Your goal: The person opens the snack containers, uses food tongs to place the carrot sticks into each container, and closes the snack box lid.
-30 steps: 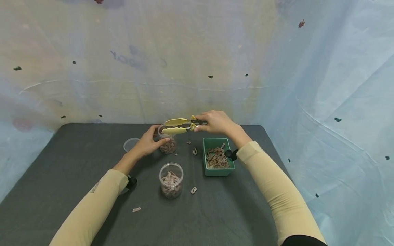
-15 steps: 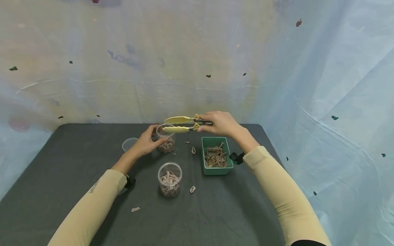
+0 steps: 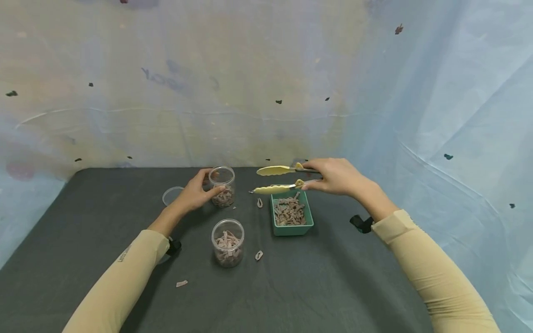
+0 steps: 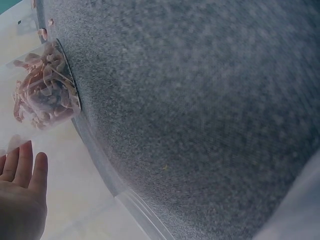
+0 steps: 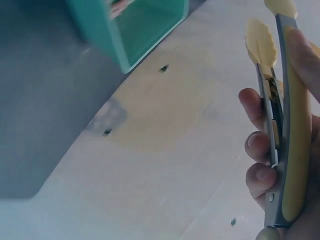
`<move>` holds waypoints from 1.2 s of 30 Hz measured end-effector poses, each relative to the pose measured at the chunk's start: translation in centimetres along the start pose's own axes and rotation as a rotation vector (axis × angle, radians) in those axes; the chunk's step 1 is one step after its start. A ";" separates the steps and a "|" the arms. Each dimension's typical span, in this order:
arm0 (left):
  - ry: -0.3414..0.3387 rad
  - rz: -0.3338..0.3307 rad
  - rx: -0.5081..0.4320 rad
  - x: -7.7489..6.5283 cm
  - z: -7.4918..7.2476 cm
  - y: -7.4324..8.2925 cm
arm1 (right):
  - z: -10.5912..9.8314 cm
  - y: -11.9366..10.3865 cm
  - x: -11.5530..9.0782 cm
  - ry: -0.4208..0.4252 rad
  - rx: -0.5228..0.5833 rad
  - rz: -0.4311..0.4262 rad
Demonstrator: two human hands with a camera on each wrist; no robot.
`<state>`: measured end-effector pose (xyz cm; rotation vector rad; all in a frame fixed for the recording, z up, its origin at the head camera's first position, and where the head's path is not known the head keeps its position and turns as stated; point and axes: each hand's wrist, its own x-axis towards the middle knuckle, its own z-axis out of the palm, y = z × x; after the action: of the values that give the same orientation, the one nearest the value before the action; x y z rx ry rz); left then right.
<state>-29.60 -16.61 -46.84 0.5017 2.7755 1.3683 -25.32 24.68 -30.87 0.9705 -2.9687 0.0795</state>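
My left hand (image 3: 195, 190) holds the far clear plastic jar (image 3: 222, 185), thumb on the near side and fingers behind it. Brownish-pink dried strips (image 4: 42, 90) fill its lower part. In my right hand (image 3: 337, 176) is a pair of yellow-tipped tongs (image 5: 290, 120), gripped along the handles. The tongs' two heads are spread apart with nothing visible between them, above the back edge of a green rectangular tub (image 3: 293, 231). That tub contains a pile of similar strips (image 3: 289, 212). Nearer to me stands a second clear jar (image 3: 228, 245), partly filled with them.
A clear round lid (image 3: 171, 196) lies left of the far jar, partly behind my left arm. Loose pieces (image 3: 259, 255) are scattered on the dark grey table (image 3: 266, 300), one strip (image 3: 181, 283) at the front left. Plastic sheeting (image 3: 250, 92) hangs behind.
The right hand has carried the tongs rightward, from over the far jar to above the tub's back edge, and their heads have spread wider. My left hand stays at the jar.
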 end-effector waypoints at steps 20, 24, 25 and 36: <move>-0.002 -0.004 0.001 -0.1 -0.2 -0.4 | 0.0 2.2 -2.0 -0.276 -0.120 0.023; -0.001 -0.002 -0.001 -0.1 -0.1 -0.3 | 0.0 1.3 -1.4 -0.311 -0.200 0.026; -0.001 -0.002 -0.001 -0.1 -0.1 -0.3 | 0.0 1.0 -1.2 -0.318 -0.225 0.031; 0.005 0.000 -0.004 -0.2 0.2 -0.1 | 1.3 -1.1 0.6 -0.364 -0.416 0.019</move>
<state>-29.42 -16.58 -47.00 0.4990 2.7758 1.3769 -25.15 23.41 -32.07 0.9825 -3.1002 -0.7593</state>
